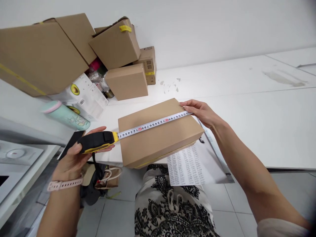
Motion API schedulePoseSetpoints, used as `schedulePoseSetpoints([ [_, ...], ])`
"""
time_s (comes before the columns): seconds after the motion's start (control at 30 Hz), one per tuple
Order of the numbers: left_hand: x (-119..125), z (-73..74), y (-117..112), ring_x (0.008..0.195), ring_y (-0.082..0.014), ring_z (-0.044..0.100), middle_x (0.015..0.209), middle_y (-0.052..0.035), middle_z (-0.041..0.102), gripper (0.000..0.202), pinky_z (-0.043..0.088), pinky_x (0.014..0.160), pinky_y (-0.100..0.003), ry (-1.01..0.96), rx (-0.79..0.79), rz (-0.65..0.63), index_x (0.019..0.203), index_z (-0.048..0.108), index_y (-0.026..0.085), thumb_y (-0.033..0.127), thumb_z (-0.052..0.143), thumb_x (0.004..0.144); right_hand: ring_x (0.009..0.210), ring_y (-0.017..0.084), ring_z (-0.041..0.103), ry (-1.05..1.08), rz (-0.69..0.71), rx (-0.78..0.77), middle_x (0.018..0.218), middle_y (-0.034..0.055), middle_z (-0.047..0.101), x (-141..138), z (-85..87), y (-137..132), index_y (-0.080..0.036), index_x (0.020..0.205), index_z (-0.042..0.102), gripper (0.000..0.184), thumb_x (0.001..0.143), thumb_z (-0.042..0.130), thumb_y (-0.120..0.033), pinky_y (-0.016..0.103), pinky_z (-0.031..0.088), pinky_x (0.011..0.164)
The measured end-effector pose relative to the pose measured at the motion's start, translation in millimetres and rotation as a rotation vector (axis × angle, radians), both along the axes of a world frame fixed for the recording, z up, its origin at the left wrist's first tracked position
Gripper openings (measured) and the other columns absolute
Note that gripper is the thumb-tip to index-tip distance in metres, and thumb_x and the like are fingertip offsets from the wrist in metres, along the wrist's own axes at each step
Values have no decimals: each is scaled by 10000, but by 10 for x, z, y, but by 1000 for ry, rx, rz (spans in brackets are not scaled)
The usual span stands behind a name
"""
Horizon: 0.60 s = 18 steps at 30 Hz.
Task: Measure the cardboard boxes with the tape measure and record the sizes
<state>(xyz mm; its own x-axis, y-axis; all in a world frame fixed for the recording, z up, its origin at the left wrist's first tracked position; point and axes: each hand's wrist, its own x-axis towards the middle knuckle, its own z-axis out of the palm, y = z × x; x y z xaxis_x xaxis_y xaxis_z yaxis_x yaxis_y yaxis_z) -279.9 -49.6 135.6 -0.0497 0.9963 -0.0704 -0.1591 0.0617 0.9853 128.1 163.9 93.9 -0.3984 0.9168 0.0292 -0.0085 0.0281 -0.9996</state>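
A closed brown cardboard box (153, 144) rests at the front of the white table. Across its top lies the extended blade (153, 124) of a tape measure (95, 142), printed with black and red numbers. My left hand (81, 149) is wrapped round the tape measure's black and yellow case, just off the box's left edge. At the right edge, my right hand (199, 112) holds the end of the blade against the box, with the fingertips hiding the very tip. Under the box's right side stick out sheets of paper (186, 164), one covered in small printed rows.
Several cardboard boxes (116, 46) are stacked at the back left. Near them stand a white carton with avocado pictures (91, 98) and a mint bottle (66, 115). A white appliance (17, 158) is at far left. Bags (108, 177) sit below the table (259, 125).
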Motion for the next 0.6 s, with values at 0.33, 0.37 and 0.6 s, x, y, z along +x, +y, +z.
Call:
schedulePoseSetpoints([
  [0.33, 80, -53, -197, 1051, -465, 680, 1267, -201, 678, 773, 571, 877, -613, 1, -27, 85, 1322, 650, 130, 559, 773, 691, 841, 198, 622, -38, -15, -1, 1029, 45, 721, 7, -21, 14, -254, 951, 744, 356, 710, 810, -507, 415, 517, 818],
  [0.37, 85, -68, -213, 1072, -470, 670, 1298, -192, 662, 745, 572, 874, -618, -8, -19, 88, 1307, 664, 148, 564, 770, 698, 844, 203, 625, -47, -15, -1, 1017, 47, 722, 6, -15, 9, -254, 951, 743, 356, 712, 808, -509, 416, 519, 813],
  [0.6, 115, -104, -280, 1072, -487, 666, 1336, -168, 639, 618, 560, 878, -654, -36, -33, 77, 1150, 755, 178, 591, 782, 691, 930, 245, 643, -51, 9, 4, 1032, 55, 725, 1, -11, 51, -260, 958, 741, 344, 719, 808, -499, 456, 521, 852],
])
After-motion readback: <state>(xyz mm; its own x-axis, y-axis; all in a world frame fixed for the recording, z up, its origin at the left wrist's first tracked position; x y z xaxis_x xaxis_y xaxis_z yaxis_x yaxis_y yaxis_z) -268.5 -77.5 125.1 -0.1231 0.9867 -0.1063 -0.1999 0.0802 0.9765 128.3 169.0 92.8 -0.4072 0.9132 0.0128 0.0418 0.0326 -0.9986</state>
